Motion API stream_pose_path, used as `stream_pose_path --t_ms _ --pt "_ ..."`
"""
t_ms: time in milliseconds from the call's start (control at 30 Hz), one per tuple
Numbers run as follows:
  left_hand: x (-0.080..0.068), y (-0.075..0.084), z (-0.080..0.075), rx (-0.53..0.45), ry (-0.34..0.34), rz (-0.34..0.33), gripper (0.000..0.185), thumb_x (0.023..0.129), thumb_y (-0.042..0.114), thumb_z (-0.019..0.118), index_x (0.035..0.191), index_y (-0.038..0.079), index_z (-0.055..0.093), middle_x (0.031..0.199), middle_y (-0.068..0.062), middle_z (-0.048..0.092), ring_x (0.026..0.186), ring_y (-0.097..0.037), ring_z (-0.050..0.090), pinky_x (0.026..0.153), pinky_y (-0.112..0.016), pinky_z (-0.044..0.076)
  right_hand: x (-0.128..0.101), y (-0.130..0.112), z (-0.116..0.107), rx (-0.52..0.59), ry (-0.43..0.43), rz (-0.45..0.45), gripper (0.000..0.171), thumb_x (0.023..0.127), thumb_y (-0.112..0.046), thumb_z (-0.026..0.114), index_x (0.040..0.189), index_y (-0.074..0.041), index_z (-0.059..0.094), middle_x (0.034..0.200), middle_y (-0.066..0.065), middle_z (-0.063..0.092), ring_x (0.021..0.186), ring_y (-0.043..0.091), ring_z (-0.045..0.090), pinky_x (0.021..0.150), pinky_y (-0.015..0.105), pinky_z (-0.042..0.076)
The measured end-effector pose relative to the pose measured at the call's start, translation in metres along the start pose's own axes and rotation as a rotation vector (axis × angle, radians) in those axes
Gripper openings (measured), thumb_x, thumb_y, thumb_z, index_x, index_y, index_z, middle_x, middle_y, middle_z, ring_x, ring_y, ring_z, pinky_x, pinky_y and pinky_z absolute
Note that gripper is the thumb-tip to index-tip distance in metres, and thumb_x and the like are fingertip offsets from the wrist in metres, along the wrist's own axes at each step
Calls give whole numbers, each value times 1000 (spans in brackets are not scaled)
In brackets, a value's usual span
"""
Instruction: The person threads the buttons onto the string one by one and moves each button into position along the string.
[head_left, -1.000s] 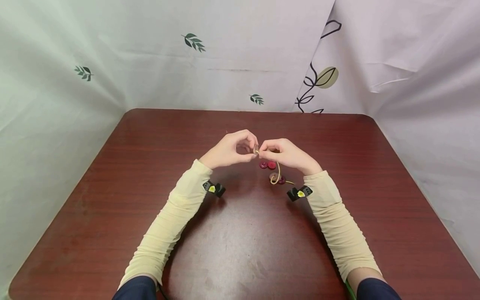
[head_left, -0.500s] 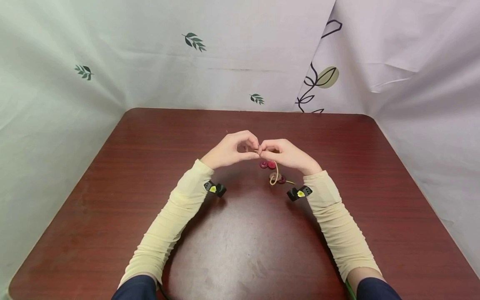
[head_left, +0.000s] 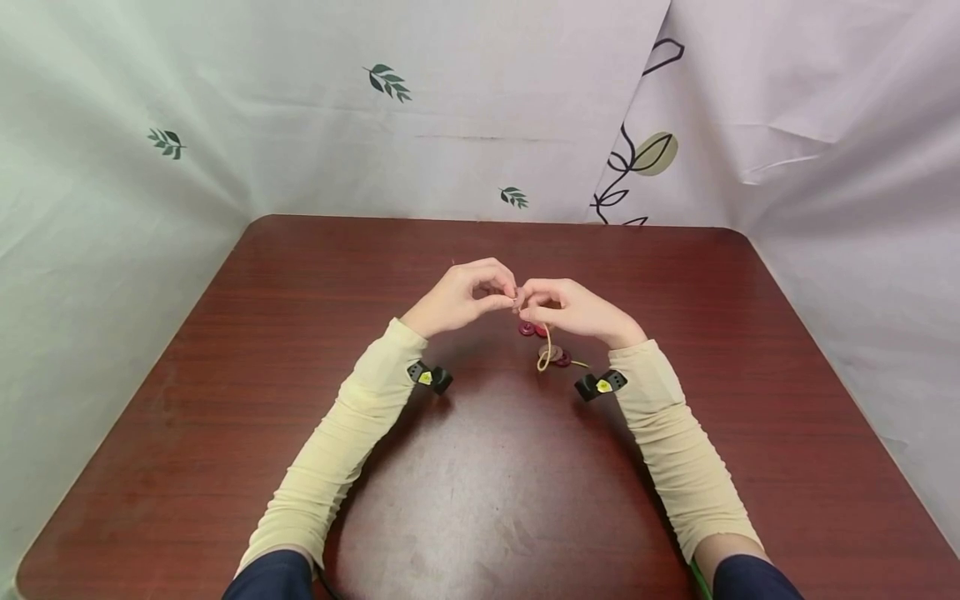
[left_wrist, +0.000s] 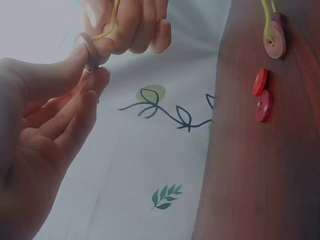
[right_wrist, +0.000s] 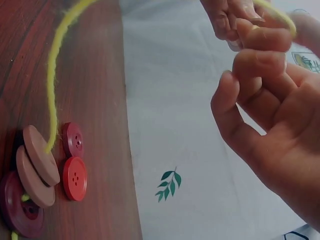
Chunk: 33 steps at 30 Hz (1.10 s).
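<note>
Both hands meet above the table. Between the fingertips and thumb of my left hand (head_left: 461, 298) is a brownish button (left_wrist: 89, 49), seen nearly edge-on in the left wrist view. My right hand (head_left: 573, 308) pinches yellow yarn (left_wrist: 114, 22) close against that button, its fingertips meeting the left ones. Fingers hide whether the yarn passes through a hole. From the right hand the yarn hangs down to two pinkish-brown buttons (right_wrist: 33, 183) and a dark maroon button (right_wrist: 12, 200), which are strung together on the table.
Beside the strung buttons lie a loose red button (right_wrist: 75, 179) and a loose purple-red button (right_wrist: 73, 140). The reddish-brown wooden table (head_left: 487, 467) is backed by a white cloth (head_left: 300, 108) printed with leaves.
The fingertips of both hands have come together around the button, and my left thumb has moved up. The hanging yarn loop has shifted slightly left. The buttons on the table have stayed put.
</note>
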<state>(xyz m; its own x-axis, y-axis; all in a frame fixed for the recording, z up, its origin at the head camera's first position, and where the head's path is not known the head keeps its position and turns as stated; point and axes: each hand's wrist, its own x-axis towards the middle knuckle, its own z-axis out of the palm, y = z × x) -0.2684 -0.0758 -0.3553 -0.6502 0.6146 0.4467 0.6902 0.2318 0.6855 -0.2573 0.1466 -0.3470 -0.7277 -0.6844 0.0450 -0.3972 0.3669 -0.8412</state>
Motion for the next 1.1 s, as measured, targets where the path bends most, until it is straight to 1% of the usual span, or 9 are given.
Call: stream_pose_path --t_ms 67,167,233,367,533,700,800,933,1100 --pt "0 0 0 10 0 8 8 84 7 73 90 6 67 100 -7 66 90 -13 64 80 -27 55 0 -1 0 -11 4 9 13 96 -13 57 99 -1 59 68 14 54 60 19 50 59 27 43" --pt "1 1 0 26 -8 23 7 85 9 73 89 7 68 99 -6 66 92 -14 62 80 -27 54 0 -1 0 -31 41 32 18 98 -22 56 89 -7 59 65 8 52 60 20 50 60 32 44" --pt "1 1 0 33 -12 27 7 85 9 73 90 7 68 99 -6 66 92 -14 62 80 -26 54 1 -1 0 -39 71 44 21 99 -25 55 86 -9 59 63 4 51 59 20 49 61 33 44" --pt "2 2 -1 21 -5 11 7 87 9 71 91 7 65 96 -6 67 88 -12 64 77 -24 52 2 0 0 -3 135 73 19 98 -26 57 91 -10 63 62 1 50 58 25 47 56 29 40" --pt "2 4 -2 -8 -13 -35 6 90 9 67 93 5 63 92 -8 70 86 -14 66 78 -24 51 3 3 0 45 185 91 17 96 -25 61 93 -9 64 60 -1 49 57 25 43 52 25 35" --pt "1 5 -6 -26 -2 -81 7 92 11 65 95 6 61 90 -12 70 85 -20 66 78 -25 50 3 5 -1 59 197 106 18 95 -26 62 94 -9 64 57 -1 46 55 17 44 54 27 37" --pt "1 5 -8 -37 12 -95 8 93 11 64 96 5 60 90 -12 69 85 -22 66 77 -26 49 3 7 -2 62 192 118 19 95 -24 62 95 -5 65 56 -3 45 56 12 44 56 27 38" --pt "0 7 -10 -47 20 -112 9 93 12 63 97 5 59 92 -10 69 87 -21 66 79 -27 51 4 8 -3 46 184 150 20 94 -24 63 94 -5 66 57 -3 47 56 11 44 56 25 37" --pt "-1 8 -13 -50 29 -112 9 94 13 63 98 5 60 91 -13 68 85 -16 64 81 -27 51 4 10 -2 11 175 198 21 93 -29 65 93 -8 68 60 -3 53 57 10 44 56 24 36"
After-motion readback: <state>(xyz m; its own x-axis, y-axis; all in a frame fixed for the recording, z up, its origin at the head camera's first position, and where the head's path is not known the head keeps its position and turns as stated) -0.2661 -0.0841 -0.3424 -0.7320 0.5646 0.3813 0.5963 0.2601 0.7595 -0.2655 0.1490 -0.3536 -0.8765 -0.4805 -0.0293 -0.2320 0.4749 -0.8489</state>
